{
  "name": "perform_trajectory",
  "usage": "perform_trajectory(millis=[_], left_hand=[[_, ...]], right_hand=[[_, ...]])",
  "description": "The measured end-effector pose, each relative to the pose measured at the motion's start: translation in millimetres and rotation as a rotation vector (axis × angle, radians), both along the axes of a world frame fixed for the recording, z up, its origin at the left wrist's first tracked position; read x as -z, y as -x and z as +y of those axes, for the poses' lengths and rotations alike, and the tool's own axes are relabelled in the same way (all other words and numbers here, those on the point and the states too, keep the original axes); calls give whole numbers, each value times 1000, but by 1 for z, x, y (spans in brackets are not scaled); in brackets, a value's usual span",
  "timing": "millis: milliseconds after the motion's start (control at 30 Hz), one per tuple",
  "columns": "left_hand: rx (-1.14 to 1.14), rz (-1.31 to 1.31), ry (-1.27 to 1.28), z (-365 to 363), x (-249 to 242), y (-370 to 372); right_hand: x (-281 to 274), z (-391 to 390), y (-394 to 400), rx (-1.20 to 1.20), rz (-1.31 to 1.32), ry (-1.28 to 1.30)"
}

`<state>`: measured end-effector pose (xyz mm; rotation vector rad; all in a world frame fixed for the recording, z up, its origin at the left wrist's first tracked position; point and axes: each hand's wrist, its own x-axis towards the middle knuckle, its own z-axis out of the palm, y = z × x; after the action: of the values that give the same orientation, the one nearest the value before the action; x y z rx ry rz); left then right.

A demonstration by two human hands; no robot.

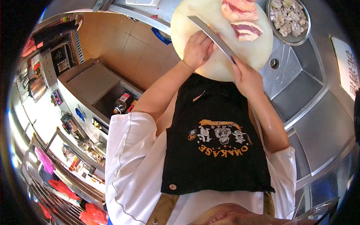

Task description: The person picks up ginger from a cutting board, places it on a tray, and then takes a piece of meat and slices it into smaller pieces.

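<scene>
My right hand (pixel 248 78) grips the handle of a kitchen knife. The knife's long blade (pixel 208 32) slants up and left across a round, pale cutting board (pixel 257 51). On the board, my left hand (pixel 198 49) is closed, fingers curled beside the blade. A pinkish bit of meat shows at the blade by its fingertips, mostly hidden by the knife and fingers. Farther back lie a thick chunk of fatty meat (pixel 240 10) and a smaller piece streaked red and white (pixel 246 30).
A metal bowl (pixel 308 33) of chopped pale pieces stands right of the board, by a steel sink (pixel 288 69) with a drain. A white tray (pixel 142 2) sits at the back left. Left across the tiled floor (pixel 127 45) is a counter with a bottle (pixel 122 103).
</scene>
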<state>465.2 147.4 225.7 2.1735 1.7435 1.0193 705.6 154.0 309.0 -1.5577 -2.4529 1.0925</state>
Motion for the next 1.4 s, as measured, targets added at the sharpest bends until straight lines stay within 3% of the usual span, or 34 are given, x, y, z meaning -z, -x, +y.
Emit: perform_trajectory(millis=[133,300,400,500,600,733,867,1067,1267,1367,1400], left_hand=[[-34,-1,-6,-2,5,-1],[-13,-19,-39,0,9,-1],[16,-2,-38,0,11,1],[-12,-22,-20,-3,2,0],[-60,-158,6,-6,12,1],[7,-53,24,0,14,7],[20,-43,-42,0,11,9],[-4,-36,-25,2,11,10],[-13,-78,-15,5,9,9],[5,-111,-47,6,10,10],[13,-119,-62,7,9,11]], right_hand=[[2,-4,-19,-22,-45,-1],[25,58,57,-85,-48,-9],[52,94,69,-35,104,-27],[39,87,62,126,134,-67],[10,42,22,81,98,-84],[-4,-18,-27,28,48,-87],[-6,-17,-22,3,-48,-62],[11,26,56,-25,-71,-96],[8,-15,-7,14,-46,-41],[31,26,42,-31,-41,-123],[28,50,67,-54,-77,-22]])
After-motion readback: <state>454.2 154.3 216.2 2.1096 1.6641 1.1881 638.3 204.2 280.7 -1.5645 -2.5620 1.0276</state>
